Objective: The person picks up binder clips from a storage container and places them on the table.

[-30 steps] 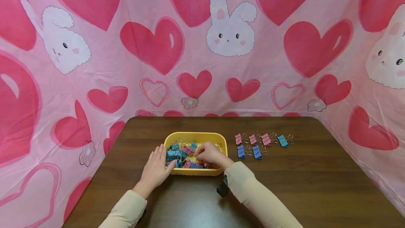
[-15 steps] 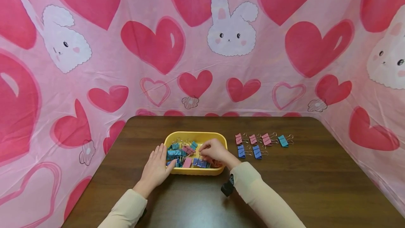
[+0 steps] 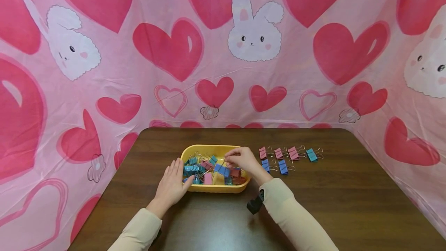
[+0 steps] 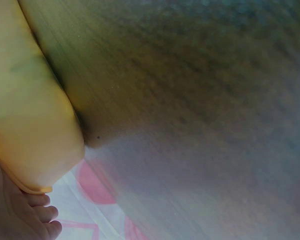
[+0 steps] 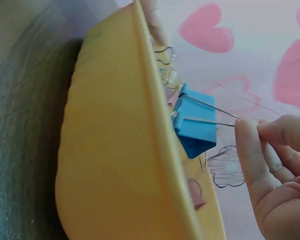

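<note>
A yellow plastic box (image 3: pixel 216 189) holds several binder clips in blue, teal and pink, jumbled together. My right hand (image 3: pixel 245 161) pinches one wire handle of a blue binder clip (image 3: pixel 222 170) between thumb and fingertips. In the right wrist view this binder clip (image 5: pixel 197 122) hangs from the fingers, just beyond the box's near rim (image 5: pixel 162 120). On the box's left end rests my left hand (image 3: pixel 170 187), fingers straight along the side and thumb over the near corner. The left wrist view shows only part of that hand (image 4: pixel 17 215) against the box wall (image 4: pixel 35 110).
Right of the box, binder clips lie in two rows on the brown table (image 3: pixel 313 204). The back row has pink clips (image 3: pixel 294 153) and a teal clip (image 3: pixel 311 155); the front row has two blue clips (image 3: pixel 283 167). A heart-patterned cloth (image 3: pixel 167 61) surrounds the table.
My right hand has risen and shifted right, lifting the blue binder clip off the pile by its handle. Reddish clips at the box's right end have come into view. The left hand stays put.
</note>
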Demonstrator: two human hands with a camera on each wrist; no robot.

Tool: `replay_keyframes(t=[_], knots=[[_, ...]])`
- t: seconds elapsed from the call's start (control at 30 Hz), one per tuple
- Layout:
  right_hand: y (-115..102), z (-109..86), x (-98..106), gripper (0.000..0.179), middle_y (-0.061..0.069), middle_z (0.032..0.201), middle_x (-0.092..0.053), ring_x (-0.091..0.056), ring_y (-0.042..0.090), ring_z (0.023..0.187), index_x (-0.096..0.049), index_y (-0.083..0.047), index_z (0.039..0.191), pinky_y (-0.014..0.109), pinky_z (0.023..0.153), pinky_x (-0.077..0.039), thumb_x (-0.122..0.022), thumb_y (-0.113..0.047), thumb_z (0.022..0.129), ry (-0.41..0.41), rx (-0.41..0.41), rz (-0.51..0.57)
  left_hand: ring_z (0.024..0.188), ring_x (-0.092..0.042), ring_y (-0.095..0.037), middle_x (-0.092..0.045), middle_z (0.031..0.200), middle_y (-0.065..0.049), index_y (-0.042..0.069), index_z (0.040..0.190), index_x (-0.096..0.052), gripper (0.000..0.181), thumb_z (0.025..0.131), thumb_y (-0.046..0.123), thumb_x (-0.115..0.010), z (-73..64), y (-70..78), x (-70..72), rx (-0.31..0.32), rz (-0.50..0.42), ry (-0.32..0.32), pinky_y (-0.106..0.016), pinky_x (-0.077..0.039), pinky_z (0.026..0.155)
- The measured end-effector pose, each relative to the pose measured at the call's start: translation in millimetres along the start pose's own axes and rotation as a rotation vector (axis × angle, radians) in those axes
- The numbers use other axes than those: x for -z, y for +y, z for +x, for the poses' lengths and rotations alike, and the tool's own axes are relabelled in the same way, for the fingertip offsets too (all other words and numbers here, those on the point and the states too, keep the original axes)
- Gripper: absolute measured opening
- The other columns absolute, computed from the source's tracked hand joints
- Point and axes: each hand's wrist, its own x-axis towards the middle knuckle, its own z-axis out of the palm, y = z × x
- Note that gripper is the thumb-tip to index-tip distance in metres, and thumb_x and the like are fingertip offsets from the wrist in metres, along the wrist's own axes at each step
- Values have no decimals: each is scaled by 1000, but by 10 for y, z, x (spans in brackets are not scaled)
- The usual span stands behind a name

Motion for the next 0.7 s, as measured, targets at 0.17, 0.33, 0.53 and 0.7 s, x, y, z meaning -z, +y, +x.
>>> replay_keyframes(t=[0.17, 0.33, 0.53, 0.7], knots=[[57, 48, 72, 18, 19, 83, -67, -64, 14, 62, -62, 15, 98, 38, 68, -54, -59, 2, 86, 72, 29, 117, 133, -20, -40, -25, 145, -26, -9, 140, -27, 77, 90, 46, -50, 0, 4, -1, -10, -5, 18, -49, -13, 108], [33, 15, 179, 26, 20, 87, -66, -65, 14, 67, -56, 19, 106, 35, 71, -54, -59, 3, 87, 135, 36, 209, 133, -20, -40, -25, 144, -27, -10, 139, -27, 77, 91, 45, -50, 0, 9, 3, -19, -1, 24, -49, -14, 107], [25, -56, 360, 26, 23, 90, -66, -65, 14, 66, -56, 18, 107, 30, 67, -54, -59, 2, 87, 194, 82, 228, 133, -20, -40, -25, 144, -26, -10, 139, -28, 76, 91, 44, -51, -3, 14, 8, -17, -2, 27, -49, -15, 107], [41, -119, 527, 24, 22, 89, -66, -66, 14, 66, -57, 17, 106, 31, 68, -54, -59, 1, 87, 242, 100, 232, 133, -20, -40, -25, 144, -26, -10, 139, -28, 77, 91, 45, -51, -11, 12, 10, -19, 1, 29, -49, -15, 107]])
